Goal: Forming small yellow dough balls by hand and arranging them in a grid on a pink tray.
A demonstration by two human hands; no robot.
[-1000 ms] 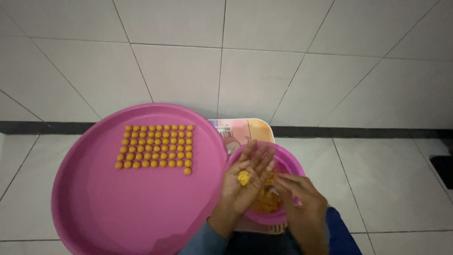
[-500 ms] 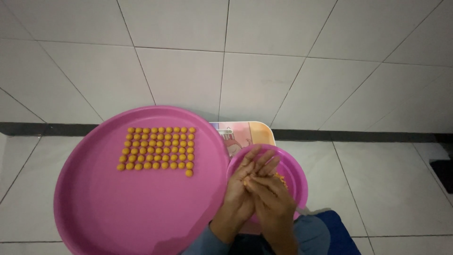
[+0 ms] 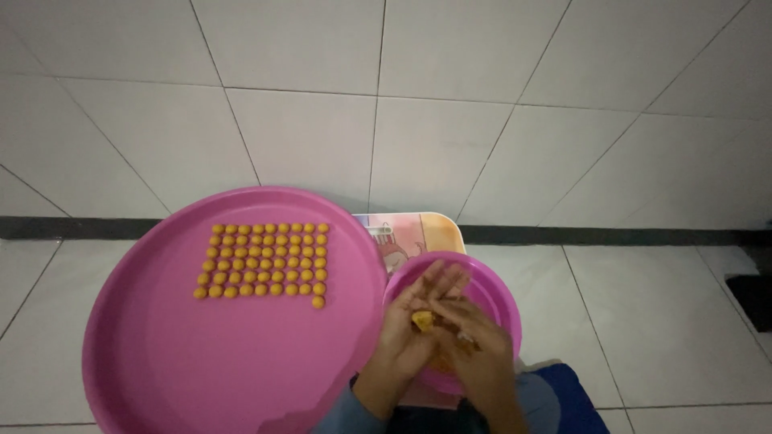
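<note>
We see a small lump of yellow dough (image 3: 421,321) lying in the left hand (image 3: 414,325), above the small pink bowl (image 3: 490,293); it is too rounded for us to tell a long axis. The left grip is spread, palm up, fingers pointing away from us. The right hand (image 3: 474,347) lies over it, fingertips touching the dough; whether that grip is closed we cannot tell. Left of the bowl, the large pink tray (image 3: 161,362) carries yellow balls (image 3: 265,269) in neat rows running left to right. Behind the bowl, a pastel picture board (image 3: 426,231) shows partly.
</note>
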